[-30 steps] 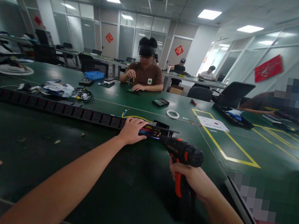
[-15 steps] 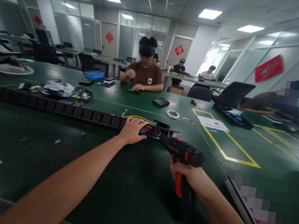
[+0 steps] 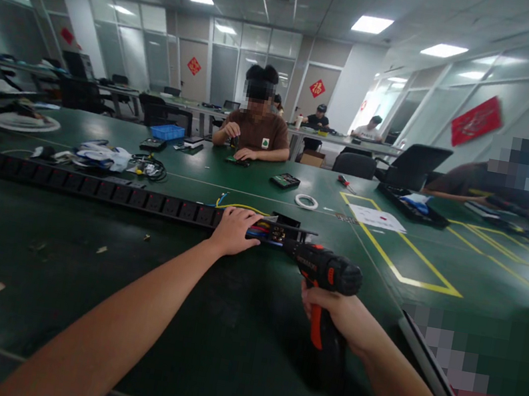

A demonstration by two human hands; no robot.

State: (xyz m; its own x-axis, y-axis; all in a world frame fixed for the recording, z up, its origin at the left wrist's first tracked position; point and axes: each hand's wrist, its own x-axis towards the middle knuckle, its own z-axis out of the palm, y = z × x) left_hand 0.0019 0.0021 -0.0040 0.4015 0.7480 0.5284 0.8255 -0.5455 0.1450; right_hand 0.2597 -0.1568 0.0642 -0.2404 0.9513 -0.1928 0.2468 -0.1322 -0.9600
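A long black power strip [image 3: 128,194] with a row of sockets lies across the green table. My left hand [image 3: 235,230] grips it near its right end, fingers over the top and thumb at the front. Red, yellow and blue wires [image 3: 259,229] show just beyond those fingers, beside a part with brass-coloured terminals [image 3: 278,234]. My right hand [image 3: 334,311] is closed around the handle of a black and orange cordless drill [image 3: 326,267]. The drill's nose points left at the strip's open end; whether its bit touches a screw cannot be made out.
Behind the strip lie a white ring [image 3: 306,201], a cable bundle [image 3: 150,167], a black tray of parts [image 3: 285,180] and a screwdriver [image 3: 345,182]. A paper sheet [image 3: 377,218] sits by yellow tape. Opposite, a person [image 3: 267,134] works; another leans in at the right.
Both my hands, the drill and the power strip stay practically still. At the far right edge, a dark object has shifted slightly right and down.
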